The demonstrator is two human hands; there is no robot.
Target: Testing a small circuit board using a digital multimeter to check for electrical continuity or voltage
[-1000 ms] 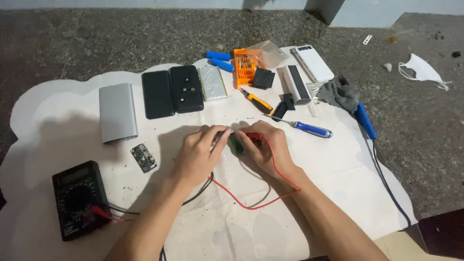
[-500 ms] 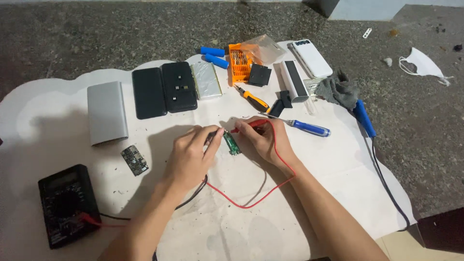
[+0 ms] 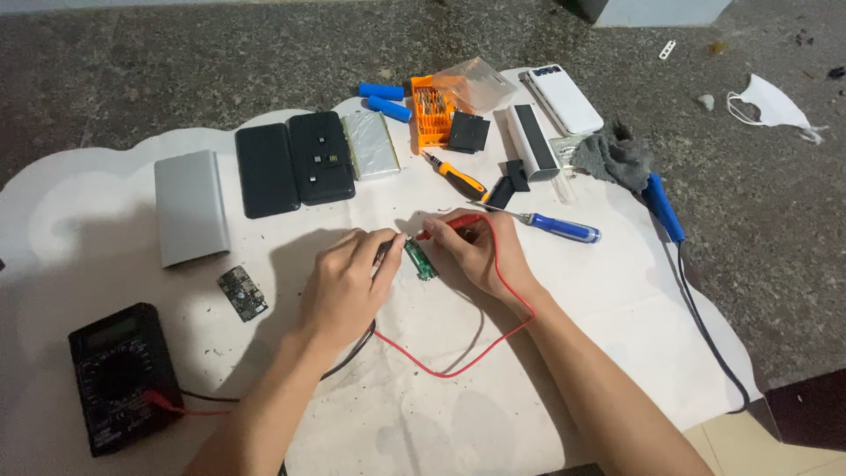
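On the white mat point(image 3: 617, 353) at mid-desk, the left hand point(image 3: 348, 282) is closed around a black probe point(image 3: 384, 251) and the right hand point(image 3: 476, 251) pinches a red probe point(image 3: 449, 226); both tips meet at a small green board point(image 3: 420, 260) lying flat between them. This looks like a probing step, with the meter point(image 3: 123, 375) at lower left joined by the red lead point(image 3: 476, 348). Next would call for steady tips on the right pads and a glance at the meter. A second board point(image 3: 242, 293), a silver case point(image 3: 189, 205), black cases point(image 3: 295, 163), screwdrivers point(image 3: 560, 227) and blue cells point(image 3: 383, 99) lie around.
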